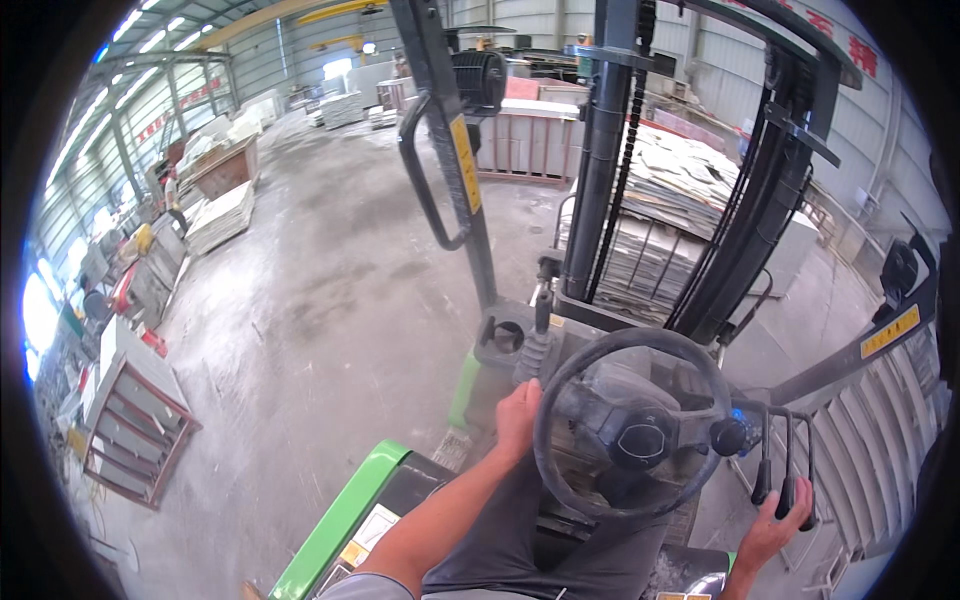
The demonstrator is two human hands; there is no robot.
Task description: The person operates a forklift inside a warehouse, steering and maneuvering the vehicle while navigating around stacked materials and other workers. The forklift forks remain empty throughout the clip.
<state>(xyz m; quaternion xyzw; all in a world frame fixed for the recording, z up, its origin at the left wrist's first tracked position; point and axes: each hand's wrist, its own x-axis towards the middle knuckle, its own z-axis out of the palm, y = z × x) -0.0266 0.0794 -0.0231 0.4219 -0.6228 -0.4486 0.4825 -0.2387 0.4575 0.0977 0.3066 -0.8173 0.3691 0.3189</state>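
Left hand (517,418) is curled at the left rim of the steering wheel (640,438), its hold unclear; right hand (782,522), fingers bent, loosely grips the black levers (788,488), the wheel lying between both hands.

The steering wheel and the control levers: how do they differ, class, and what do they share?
The steering wheel is one round ring; the control levers are three slim bent rods. The right hand is at the levers, not the wheel. Both look dark.
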